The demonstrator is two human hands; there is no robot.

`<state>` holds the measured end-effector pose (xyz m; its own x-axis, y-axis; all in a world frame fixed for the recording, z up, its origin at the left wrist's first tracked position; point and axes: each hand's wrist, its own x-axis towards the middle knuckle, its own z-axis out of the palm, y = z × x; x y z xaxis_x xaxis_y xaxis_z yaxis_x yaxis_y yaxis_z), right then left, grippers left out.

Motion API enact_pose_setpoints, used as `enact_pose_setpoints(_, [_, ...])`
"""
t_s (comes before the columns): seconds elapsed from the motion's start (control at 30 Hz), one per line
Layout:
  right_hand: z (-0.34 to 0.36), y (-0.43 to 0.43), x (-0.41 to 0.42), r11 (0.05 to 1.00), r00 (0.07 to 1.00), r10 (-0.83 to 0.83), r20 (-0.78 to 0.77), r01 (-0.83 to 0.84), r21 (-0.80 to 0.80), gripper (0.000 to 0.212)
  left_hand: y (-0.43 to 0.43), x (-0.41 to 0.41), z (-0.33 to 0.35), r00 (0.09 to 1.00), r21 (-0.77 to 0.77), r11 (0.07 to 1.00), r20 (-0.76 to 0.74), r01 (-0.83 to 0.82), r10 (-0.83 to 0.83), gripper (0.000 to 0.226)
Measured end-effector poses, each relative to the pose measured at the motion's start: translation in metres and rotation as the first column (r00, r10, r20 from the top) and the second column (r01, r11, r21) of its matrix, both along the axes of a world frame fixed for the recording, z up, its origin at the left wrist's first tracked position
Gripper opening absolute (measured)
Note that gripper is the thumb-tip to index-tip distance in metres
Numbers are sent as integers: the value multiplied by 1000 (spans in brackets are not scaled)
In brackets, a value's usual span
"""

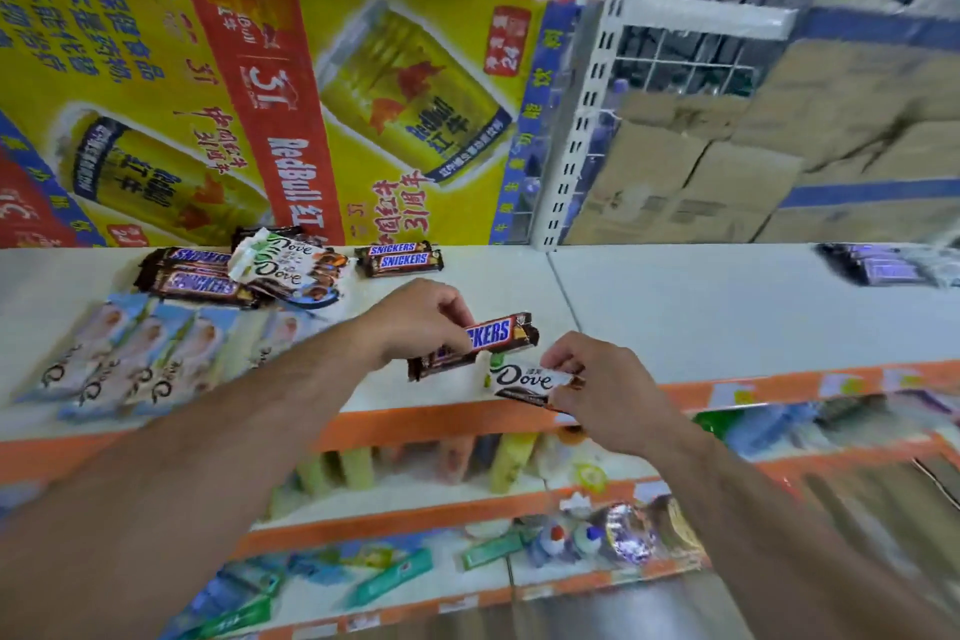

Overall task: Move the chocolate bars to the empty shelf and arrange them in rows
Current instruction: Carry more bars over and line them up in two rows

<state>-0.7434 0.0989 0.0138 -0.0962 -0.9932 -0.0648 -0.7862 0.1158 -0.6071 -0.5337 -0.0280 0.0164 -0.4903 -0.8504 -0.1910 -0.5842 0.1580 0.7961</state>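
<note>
Brown Snickers bar [493, 334] (blue logo on white) pinched in left hand [415, 322], tilted over white shelf [701, 317] near its front edge. White-and-brown Dove bar [519, 379] gripped by right hand [602, 379], just beside it. Heap of bars [249, 270] at back-left.

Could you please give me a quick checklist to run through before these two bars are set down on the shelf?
1. Left hand grips the Snickers bar: ok.
2. Right hand pinches the Dove bar: ok.
3. Bare shelf room to the right of the hands: ok.
4. The two held bars apart from each other: cannot tell.
5. Pile at back left sorted into rows: not ok.
</note>
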Motion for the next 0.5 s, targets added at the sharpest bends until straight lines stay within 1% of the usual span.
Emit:
enact_pose_setpoints(0.1, [2,37,-53,1000,999,-31,-33,31,-4,32,23,-61,-1,999,42,998,-4,38,-38,14])
enact_pose_setpoints(0.2, [3,70,-103,997,996,-74,-56,72,-28,27,43,-122,0,995,71,993,-45,92,-89,13])
enact_pose_setpoints(0.5, [-4,129,-226,967,969,-247,-20,245,-67,26,75,-273,-2,955,130,947,-79,294,-286,12])
